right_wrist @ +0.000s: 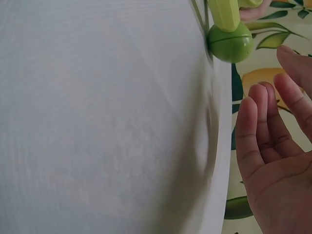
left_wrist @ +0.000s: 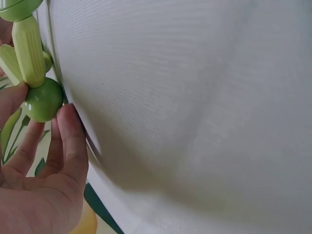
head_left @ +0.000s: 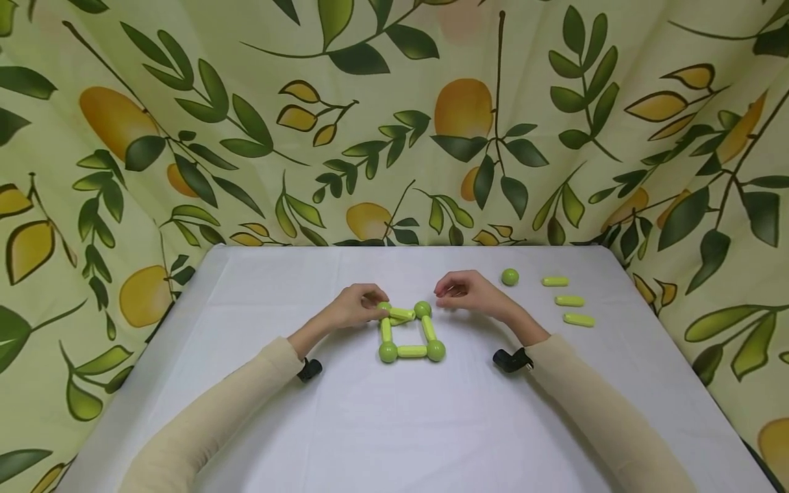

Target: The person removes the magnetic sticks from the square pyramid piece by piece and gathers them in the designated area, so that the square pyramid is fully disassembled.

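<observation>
On the table, green balls and light green ridged rods form a square frame of magnetic-looking building pieces. My left hand pinches the far-left ball between thumb and fingers, with the thumb right where a rod meets it. Along the far side, two rods overlap at an angle between the far-left ball and the far-right ball. The near side has a rod between two more balls. Just right of the far-right ball, my right hand hovers with relaxed, slightly bent fingers and holds nothing.
A loose green ball lies at the back right of the white-covered table. Beside it three loose rods are set out in a column. Behind the table hangs a leaf-and-fruit patterned curtain. Black wrist cameras sit at both sleeves.
</observation>
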A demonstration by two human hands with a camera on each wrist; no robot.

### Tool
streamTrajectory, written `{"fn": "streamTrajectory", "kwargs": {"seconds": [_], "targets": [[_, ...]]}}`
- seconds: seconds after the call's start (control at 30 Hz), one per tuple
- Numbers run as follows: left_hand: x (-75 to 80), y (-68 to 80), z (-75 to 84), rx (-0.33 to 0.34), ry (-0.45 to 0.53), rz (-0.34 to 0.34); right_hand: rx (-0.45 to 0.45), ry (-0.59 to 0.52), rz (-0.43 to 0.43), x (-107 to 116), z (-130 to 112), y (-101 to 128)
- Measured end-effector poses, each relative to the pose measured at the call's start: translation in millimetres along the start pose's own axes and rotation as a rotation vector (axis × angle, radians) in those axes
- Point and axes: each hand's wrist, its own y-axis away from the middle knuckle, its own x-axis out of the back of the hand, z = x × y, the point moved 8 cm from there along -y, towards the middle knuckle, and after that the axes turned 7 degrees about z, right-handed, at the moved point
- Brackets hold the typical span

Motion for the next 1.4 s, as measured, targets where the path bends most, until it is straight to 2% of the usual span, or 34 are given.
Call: {"fn": "streamTrajectory", "kwargs": {"seconds": [0.43,0.6,1.0,1.2,1.33,1.4], "targets": [[-13.2,-16.4,9.7,-0.026,0.024,-0.018,-0.036,-0.026,-0.044,-13.4,-4.6,-0.3],[-16.1,-20.4,13.4,0.002,0.026,-0.014,-0.041,-0.048,-0.064,-18.7,-7.0,-0.8],[-19.5,-22.5,11.1,0.039,0.002,-0.009,0.003,0.059,-0.105,-33.7,-12.1,-8.6],[-19.6,-21.9,11.1,0.032,0.019,-0.005,0.01,0.078,-0.132,-36.4,-31.6,-8.1],[-19.2,-21.2,10.0,0.05,0.013,-0.003,0.026,0.058,-0.129,-34.2,-48.9,-6.6],[-19.4,-20.9,8.6,0.065,0.009,-0.003,0.027,0.043,-0.116,-32.5,-49.9,-6.5]]}}
